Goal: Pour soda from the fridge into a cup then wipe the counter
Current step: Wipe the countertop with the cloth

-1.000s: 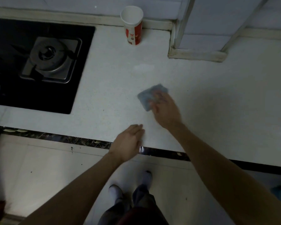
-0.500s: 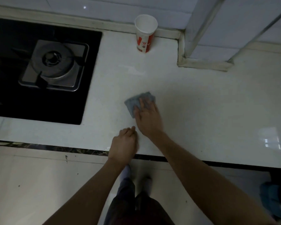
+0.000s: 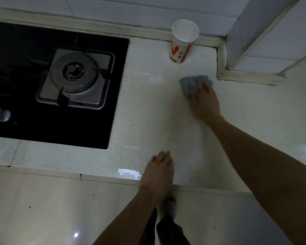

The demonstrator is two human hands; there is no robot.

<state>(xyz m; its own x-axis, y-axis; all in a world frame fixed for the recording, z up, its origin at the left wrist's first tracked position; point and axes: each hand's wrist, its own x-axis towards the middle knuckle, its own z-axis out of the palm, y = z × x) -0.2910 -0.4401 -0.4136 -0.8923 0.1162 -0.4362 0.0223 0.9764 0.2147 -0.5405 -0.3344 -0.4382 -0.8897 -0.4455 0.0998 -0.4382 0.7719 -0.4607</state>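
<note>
A white paper cup (image 3: 183,41) with red print stands upright at the back of the pale counter (image 3: 148,112), against the wall. My right hand (image 3: 204,103) lies flat on a grey-blue cloth (image 3: 189,83), pressing it to the counter just in front of the cup and slightly to its right. The cloth's near part is hidden under my fingers, and the hand is blurred. My left hand (image 3: 158,171) rests on the counter's front edge with its fingers together and nothing in it. No soda bottle is in view.
A black gas hob (image 3: 42,89) with a steel burner fills the counter's left side. A tiled pillar (image 3: 254,41) juts out at the back right, close to the cloth. Below the counter edge are pale cabinet fronts and my feet.
My right hand has slid the cloth away from me and to the right, from the middle of the counter toward the cup and pillar. The left hand stays at the front edge.
</note>
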